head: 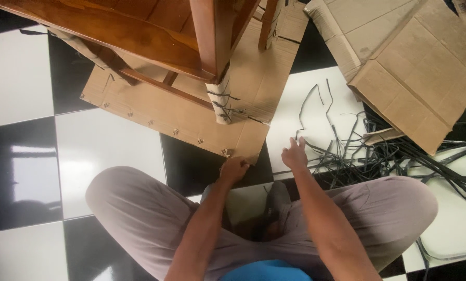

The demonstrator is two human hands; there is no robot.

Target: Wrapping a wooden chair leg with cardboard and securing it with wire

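Cardboard sheet (191,117) corner in left hand (234,169) (pinched)

Wooden furniture, loose boxes and cut strapping on a checkered floor

A brown wooden furniture piece (139,31) stood at upper left. Folded cardboard boxes (415,67) lay at upper right, beside a tangle of black plastic straps (399,156) spread over the black-and-white tiled floor (20,171).

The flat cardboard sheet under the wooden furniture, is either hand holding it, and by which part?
The left hand grips the cardboard sheet at its near corner edge. The right hand holds nothing, open above the floor tile.
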